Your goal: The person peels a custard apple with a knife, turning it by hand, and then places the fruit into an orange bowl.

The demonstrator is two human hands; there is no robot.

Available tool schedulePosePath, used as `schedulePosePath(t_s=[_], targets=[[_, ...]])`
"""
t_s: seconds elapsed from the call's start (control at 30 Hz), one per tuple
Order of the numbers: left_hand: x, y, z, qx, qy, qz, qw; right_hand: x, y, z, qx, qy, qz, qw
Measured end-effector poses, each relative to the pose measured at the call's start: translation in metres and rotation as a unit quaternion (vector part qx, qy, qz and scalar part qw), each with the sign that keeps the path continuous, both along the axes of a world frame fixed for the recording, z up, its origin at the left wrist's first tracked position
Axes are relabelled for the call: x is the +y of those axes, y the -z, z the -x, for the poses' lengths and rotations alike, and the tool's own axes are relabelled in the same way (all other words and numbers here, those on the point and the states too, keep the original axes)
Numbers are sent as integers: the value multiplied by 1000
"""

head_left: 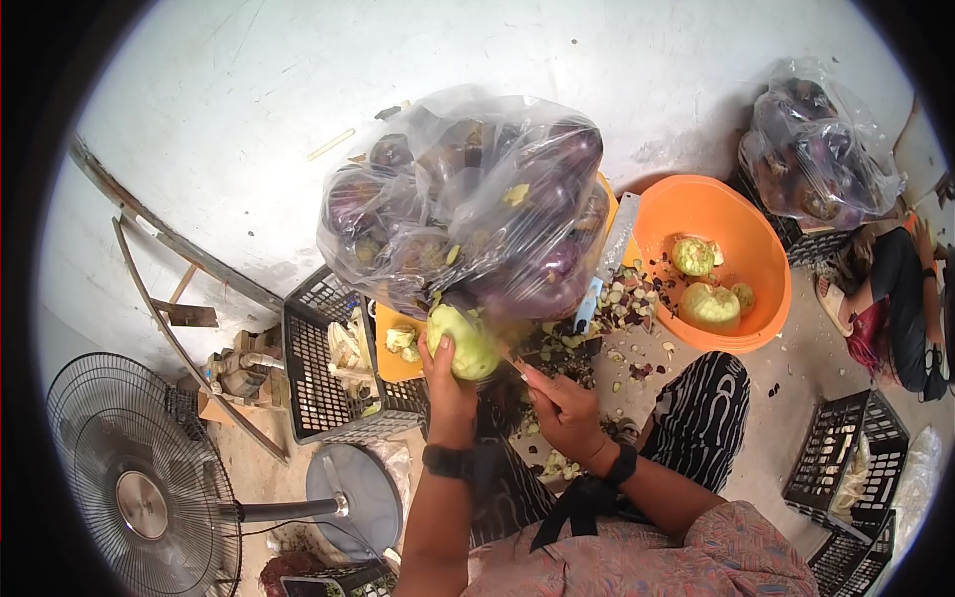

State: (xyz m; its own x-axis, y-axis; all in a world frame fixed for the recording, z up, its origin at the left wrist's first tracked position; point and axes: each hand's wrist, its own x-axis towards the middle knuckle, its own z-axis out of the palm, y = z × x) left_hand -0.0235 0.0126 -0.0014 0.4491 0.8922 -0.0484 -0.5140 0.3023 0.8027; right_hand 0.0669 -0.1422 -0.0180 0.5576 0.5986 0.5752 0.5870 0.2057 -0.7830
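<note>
Scuffed white wall (249, 99), gritty floor (776, 398). Lower left: one round wire fan (141, 504). Left of center: black lattice crate (306, 333). Center: left hand (445, 376) clamped on one smooth, pale green peeled vegetable (468, 343), just below one crinkly clear bag (458, 199) of glossy purple ones; right hand (567, 403) near, closed on a blurred thin tool (516, 366). Right of center: round orange basin (764, 289), three peeled pieces (709, 308). Upper right: second clear bag (816, 149).

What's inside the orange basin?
The orange basin holds two large peeled pale-green eggplants, with smaller pieces beside them. Whatever lies directly under them is covered and can't be seen.
</note>
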Motion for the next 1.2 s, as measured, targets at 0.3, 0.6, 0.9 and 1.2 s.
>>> schedulePosePath(t_s=[0.3, 0.6, 0.9, 1.2], targets=[[1, 2, -1, 5, -3, -1, 1000, 13, -7, 1, 6, 18, -7, 1000], [0, 0, -3, 4, -4, -9, 1000, 48, -8, -13, 24, 36, -15, 999], [3, 3, -2, -2, -1, -1, 1000, 11, -10, -24, 3, -6, -33, 999], [0, -2, -2, 0, -9, -18, 1000, -1, -17, -35, -146, 0, -7, 989]])
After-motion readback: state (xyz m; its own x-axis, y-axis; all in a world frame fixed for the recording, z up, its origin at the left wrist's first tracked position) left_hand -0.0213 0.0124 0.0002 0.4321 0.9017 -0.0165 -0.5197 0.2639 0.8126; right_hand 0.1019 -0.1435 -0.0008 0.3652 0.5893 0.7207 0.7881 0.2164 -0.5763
